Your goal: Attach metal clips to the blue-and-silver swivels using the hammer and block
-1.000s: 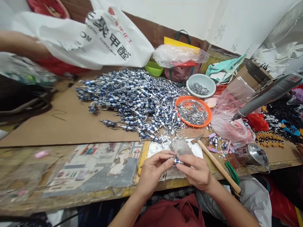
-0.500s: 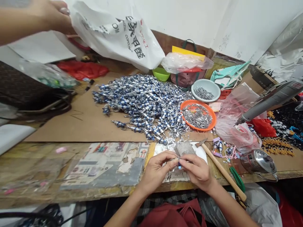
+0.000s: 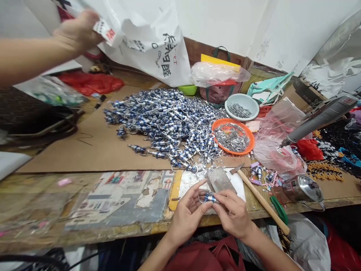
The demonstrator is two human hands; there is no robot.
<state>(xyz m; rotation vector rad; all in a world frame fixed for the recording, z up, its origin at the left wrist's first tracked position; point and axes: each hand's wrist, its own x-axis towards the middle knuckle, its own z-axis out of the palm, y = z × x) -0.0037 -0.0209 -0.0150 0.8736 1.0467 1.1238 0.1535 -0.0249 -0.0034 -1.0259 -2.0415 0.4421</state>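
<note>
A blue-and-silver keychain (image 3: 209, 197) with a metal ring is held between my two hands, above the front of the bench. My left hand (image 3: 187, 210) cups its ring end, thumb beneath and fingers curled around. At the other end, the fingertips of my right hand (image 3: 232, 212) pinch the blue-and-silver body. Just beyond my fingers lies a grey metal block (image 3: 221, 180) on white paper. To the right rests a hammer (image 3: 262, 199) with a wooden handle. A large heap of similar keychains (image 3: 169, 120) covers the cardboard ahead.
An orange tray (image 3: 248, 148) holds small metal plates, and a pale blue bowl (image 3: 255, 109) holds metal pins. A grey power tool (image 3: 318, 120) juts in from the right above plastic bags. A lidded metal cup (image 3: 303, 190) stands right. Another person's hand (image 3: 81, 32) grips a white sack (image 3: 152, 45).
My hands have tilted the keychain sideways, so its ring and body show; before, they mostly hid it. The other person's hand and the sack have shifted, and the view has turned slightly.
</note>
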